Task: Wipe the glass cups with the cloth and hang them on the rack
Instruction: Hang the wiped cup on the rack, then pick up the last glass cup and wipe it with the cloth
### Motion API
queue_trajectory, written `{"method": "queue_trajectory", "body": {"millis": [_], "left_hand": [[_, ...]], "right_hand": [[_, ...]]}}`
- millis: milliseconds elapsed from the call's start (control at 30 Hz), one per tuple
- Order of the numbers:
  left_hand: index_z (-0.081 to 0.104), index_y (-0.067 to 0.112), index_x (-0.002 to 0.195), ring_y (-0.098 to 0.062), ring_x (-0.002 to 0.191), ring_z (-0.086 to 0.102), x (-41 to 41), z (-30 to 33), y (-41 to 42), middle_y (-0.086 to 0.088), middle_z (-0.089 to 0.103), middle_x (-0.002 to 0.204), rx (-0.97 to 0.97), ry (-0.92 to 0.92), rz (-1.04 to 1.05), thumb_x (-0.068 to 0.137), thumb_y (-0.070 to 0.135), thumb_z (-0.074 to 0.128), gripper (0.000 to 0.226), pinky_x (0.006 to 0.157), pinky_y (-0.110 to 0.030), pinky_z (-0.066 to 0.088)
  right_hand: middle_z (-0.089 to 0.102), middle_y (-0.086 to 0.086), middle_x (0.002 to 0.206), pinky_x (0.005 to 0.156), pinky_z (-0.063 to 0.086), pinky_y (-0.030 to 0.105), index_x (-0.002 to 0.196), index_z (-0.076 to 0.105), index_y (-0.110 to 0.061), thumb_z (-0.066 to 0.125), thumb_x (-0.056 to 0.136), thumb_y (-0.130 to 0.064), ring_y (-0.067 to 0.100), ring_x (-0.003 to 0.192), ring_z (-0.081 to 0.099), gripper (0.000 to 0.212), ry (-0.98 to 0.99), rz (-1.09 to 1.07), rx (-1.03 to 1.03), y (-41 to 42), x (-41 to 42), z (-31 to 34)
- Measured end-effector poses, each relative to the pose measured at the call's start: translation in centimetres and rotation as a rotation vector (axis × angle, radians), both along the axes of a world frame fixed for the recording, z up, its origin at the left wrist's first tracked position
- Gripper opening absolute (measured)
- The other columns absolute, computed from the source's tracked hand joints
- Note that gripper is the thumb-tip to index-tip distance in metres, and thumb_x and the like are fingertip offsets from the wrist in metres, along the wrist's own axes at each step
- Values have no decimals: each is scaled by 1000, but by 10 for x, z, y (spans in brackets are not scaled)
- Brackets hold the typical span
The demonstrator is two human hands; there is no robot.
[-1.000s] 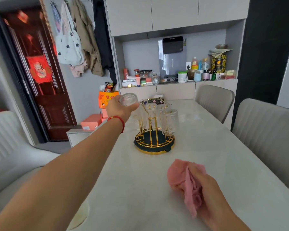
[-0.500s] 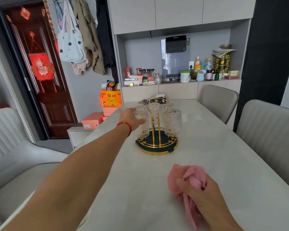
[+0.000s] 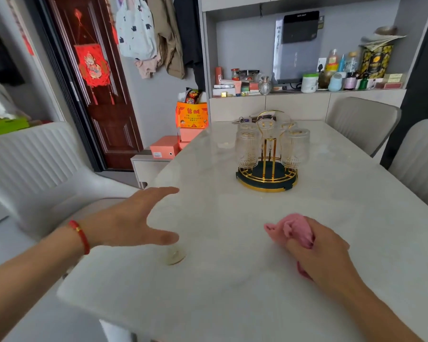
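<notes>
Since the earlier frame, left hand [image 3: 131, 219] has drawn back from the rack [image 3: 266, 177] to the near left of the worktop [image 3: 232, 280]; grip released, fingers spread, thumb tip just above a clear glass cup [image 3: 174, 255] standing on the worktop, contact not discernible. Red bracelet [image 3: 80, 236] on left wrist. Right of it, right hand [image 3: 316, 253] rests on the worktop, grip clenched around the bunched pink cloth [image 3: 292, 229]. Farther back, the gold-and-dark rack stands mid-worktop with inverted glass cups [image 3: 247, 148] hung on its prongs. Grey chairs [image 3: 361, 119] stand along the right edge.
</notes>
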State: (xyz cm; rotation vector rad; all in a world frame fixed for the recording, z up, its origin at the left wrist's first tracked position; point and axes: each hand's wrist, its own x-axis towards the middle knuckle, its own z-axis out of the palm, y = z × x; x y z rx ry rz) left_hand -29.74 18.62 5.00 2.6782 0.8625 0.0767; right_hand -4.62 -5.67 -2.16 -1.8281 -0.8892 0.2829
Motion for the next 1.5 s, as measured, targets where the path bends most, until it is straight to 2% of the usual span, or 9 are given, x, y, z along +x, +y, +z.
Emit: {"method": "queue_trajectory", "body": {"millis": [100,200,367,533,733,867,1167,1333,1500], "left_hand": [[20,52,152,-6,115,55,-18,-31,0,24,45,137,-95,-75,42,66,61,87,110,88,-10,47],[41,45,140,-13,107,70,-20,-62,4,11,68,122,-352,-403,148,42,64,95,113,87,-25,59],[65,23,119,-16,108,71,7,-86,-18,1,73,118,-543,-729,243,62,23,96,65,83,-28,60],[65,19,124,-24,106,73,66,-71,-52,-6,68,127,-887,-915,88,75,18,89,55,88,-58,60],[54,26,130,-30,103,75,163,-50,-93,-10,72,123,-1023,-954,11,82,33,85,57,85,-56,61],[45,35,125,-19,98,76,200,-61,-110,1,77,112,-918,-985,-26,82,36,85,59,78,-33,60],[40,61,143,-11,107,72,218,-100,-108,4,75,116,-902,-935,-25,81,27,86,84,86,-25,59],[32,54,149,-20,98,74,213,-108,-108,-9,69,118,-885,-935,-73,78,15,88,99,86,-32,60],[46,43,130,-13,83,73,219,-110,-126,-7,70,103,-733,-1015,-52,93,25,74,50,70,-24,58]], "right_hand": [[66,-12,58,87,46,45,69,64,-20,57,78,-48,11,62,57,31,-31,-54,-33,11,-9,-1],[66,18,70,62,47,39,83,66,0,57,91,-17,26,64,57,21,276,-88,33,22,-10,-9],[60,21,64,41,38,25,85,58,-3,54,91,-25,26,44,54,24,885,17,274,27,-14,-8],[70,4,73,67,54,33,88,66,-13,45,93,-30,21,66,70,28,1182,196,625,23,10,-7],[58,16,141,116,32,50,139,59,-9,39,98,-63,34,132,53,71,1160,256,797,21,46,1],[72,22,102,79,55,43,96,76,-12,32,108,-39,36,88,72,54,1020,223,720,30,69,-6],[51,-26,148,109,47,34,144,42,-56,64,73,-81,-1,135,51,79,379,123,452,54,73,-25],[68,6,132,102,49,63,135,60,-34,61,86,-72,32,121,65,62,686,59,591,58,66,-24],[70,24,119,92,52,69,126,61,-14,64,89,-63,47,107,69,61,819,36,643,50,51,-22]]}}
